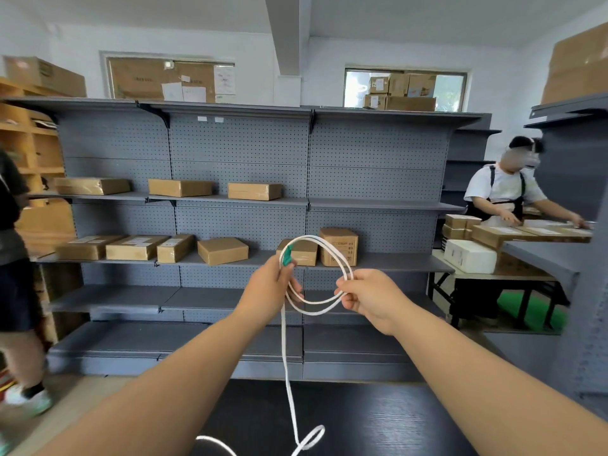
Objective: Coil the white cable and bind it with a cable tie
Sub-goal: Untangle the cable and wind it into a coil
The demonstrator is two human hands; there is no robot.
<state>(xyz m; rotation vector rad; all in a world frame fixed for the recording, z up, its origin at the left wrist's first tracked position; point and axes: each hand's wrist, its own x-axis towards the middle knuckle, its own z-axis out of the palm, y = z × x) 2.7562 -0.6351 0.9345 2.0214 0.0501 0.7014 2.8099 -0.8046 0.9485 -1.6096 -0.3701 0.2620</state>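
Fingers (295,287) of my left hand (268,286) curl round the white cable (333,245) at the loop's 9 o'clock, pinning a green end piece (288,255). Right hand (370,299) pinches both turns at 4 o'clock, probably to keep the coil round. The slack drops at 6 o'clock onto the dark table (378,422).

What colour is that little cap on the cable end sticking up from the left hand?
Green: the cap tips the white cable, shown best in the head view.

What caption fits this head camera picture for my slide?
Left hand and right hand hold loops of white cable, its tail hanging to the dark table.
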